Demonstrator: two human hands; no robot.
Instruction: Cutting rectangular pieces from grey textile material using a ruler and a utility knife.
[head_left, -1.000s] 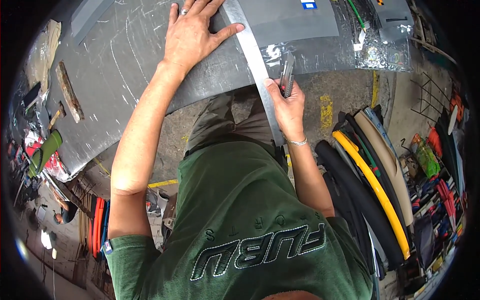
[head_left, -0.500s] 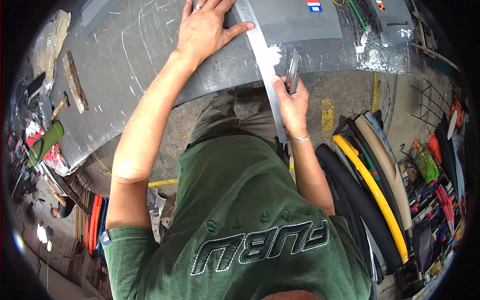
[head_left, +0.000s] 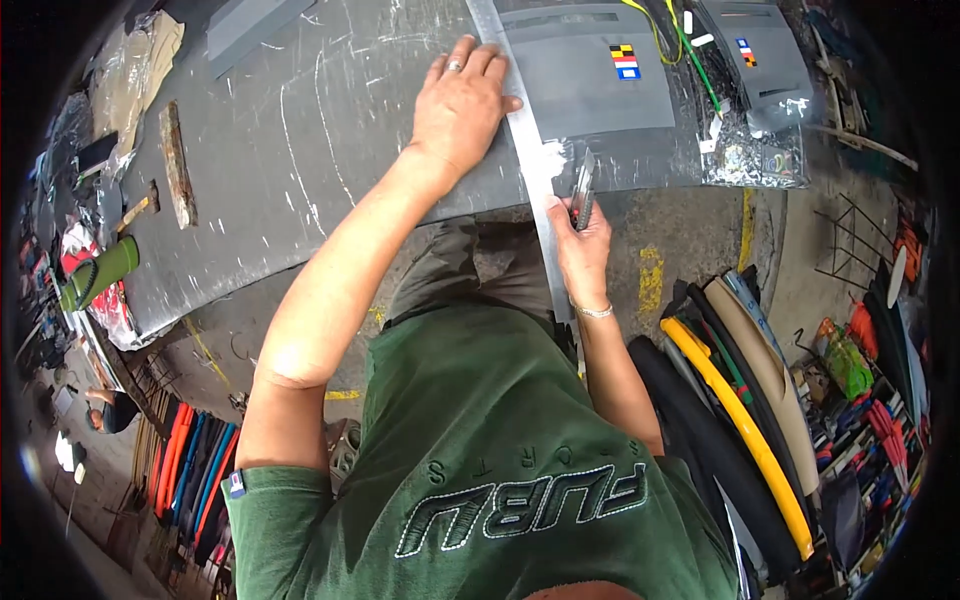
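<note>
A long metal ruler lies across the worktable, and its near end sticks out past the front edge. My left hand rests flat on the table at the ruler's left side, fingers stretched, with the thumb over the ruler. In my right hand is a snap-off utility knife, its blade pointing up and away from me. The right thumb is at the ruler's right edge, near the table's front. Right of the ruler lies a grey sheet bearing small coloured flag patches.
Another grey piece, a green pencil-like stick and clear plastic lie at the right. To the left are a wooden bar, a hammer and a green roll. Rolls of material, one yellow, stand at lower right.
My left hand has come nearer along the ruler, and its thumb now lies over it. The view has shifted, showing more of the far table. The right hand still holds the knife.
</note>
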